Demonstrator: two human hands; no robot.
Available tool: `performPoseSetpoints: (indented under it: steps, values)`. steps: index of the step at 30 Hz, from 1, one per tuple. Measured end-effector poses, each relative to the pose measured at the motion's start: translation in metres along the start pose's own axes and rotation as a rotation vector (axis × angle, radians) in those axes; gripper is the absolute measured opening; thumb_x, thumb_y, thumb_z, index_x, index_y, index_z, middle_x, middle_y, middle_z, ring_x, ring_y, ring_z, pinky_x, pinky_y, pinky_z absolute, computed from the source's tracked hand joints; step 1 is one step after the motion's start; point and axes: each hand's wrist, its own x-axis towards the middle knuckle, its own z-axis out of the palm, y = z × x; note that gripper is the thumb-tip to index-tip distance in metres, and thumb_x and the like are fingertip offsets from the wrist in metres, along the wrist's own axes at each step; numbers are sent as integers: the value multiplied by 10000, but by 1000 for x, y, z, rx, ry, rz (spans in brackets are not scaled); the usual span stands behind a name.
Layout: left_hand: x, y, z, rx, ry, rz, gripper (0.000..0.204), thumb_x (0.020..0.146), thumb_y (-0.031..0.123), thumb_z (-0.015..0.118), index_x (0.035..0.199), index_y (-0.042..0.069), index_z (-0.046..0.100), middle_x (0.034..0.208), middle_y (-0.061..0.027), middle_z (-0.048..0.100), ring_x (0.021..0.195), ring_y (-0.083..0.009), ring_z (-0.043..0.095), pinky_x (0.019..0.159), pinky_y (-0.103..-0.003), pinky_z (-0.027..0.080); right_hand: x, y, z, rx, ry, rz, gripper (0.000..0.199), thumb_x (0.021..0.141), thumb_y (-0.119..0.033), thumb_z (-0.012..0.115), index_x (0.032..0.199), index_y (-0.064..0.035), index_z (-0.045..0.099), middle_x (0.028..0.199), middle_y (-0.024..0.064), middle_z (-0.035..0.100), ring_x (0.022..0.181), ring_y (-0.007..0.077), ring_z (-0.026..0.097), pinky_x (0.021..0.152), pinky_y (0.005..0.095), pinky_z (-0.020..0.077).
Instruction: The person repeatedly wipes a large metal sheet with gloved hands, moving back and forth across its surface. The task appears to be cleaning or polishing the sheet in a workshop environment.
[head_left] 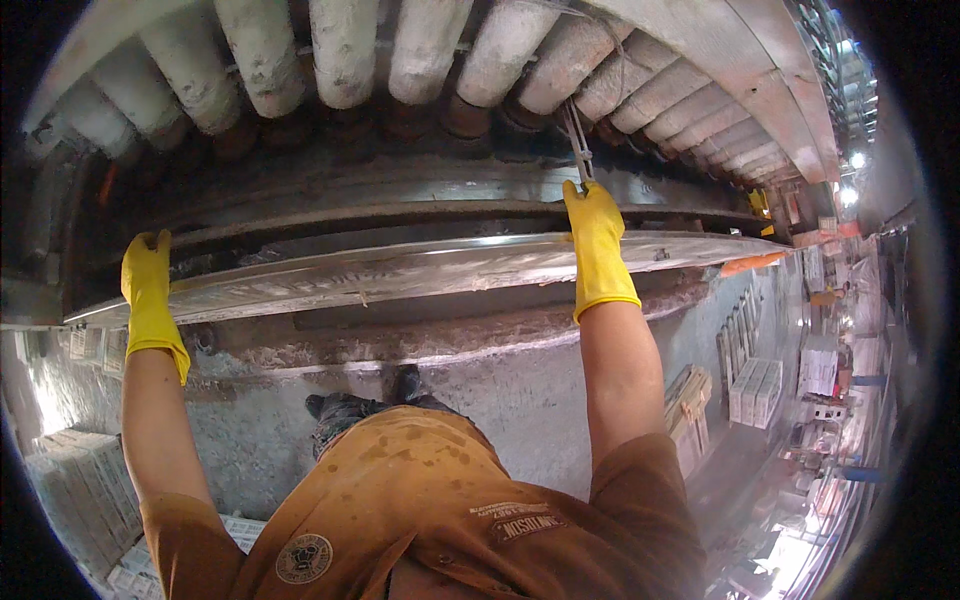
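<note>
My left hand (148,285), in a yellow rubber glove, is closed at the left part of a long metal panel (390,268), its fingers curled over the edge and partly hidden. Farther right, my right hand (600,245), gloved the same way, is closed around the lower end of a slim metal tool (577,138) with two parallel bars. The tool's upper end reaches up between the rollers, where its tip is hidden. Beyond the panel runs a dark recess with a long metal bar (440,209) across it.
A curved row of thick, pale, dusty rollers (345,50) hangs above the recess. A rough ledge (470,340) runs in front of my feet on the wet grey floor (520,420). Stacked boxes (755,392) and a wooden crate (690,415) stand right; more stacks (80,480) stand left.
</note>
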Motion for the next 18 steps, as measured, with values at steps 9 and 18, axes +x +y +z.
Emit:
performPoseSetpoints:
  steps: [9, 18]
  values:
    - [3, -12, 5, 17, 24, 8, 551, 965, 542, 653, 1262, 83, 720, 1251, -151, 744, 1171, -358, 694, 984, -438, 537, -17, -30, -25, 184, -139, 143, 649, 967, -583, 582, 1368, -81, 671, 1053, 166, 783, 803, 296, 782, 878, 418, 568]
    - [-3, 0, 0, 0, 30, 25, 530, 963, 531, 651, 1249, 90, 722, 1215, -131, 760, 1162, -343, 701, 979, -434, 541, 7, 4, 12, 99, -14, 61, 616, 974, -566, 622, 1367, -94, 674, 1046, 103, 783, 659, 243, 745, 701, 354, 601]
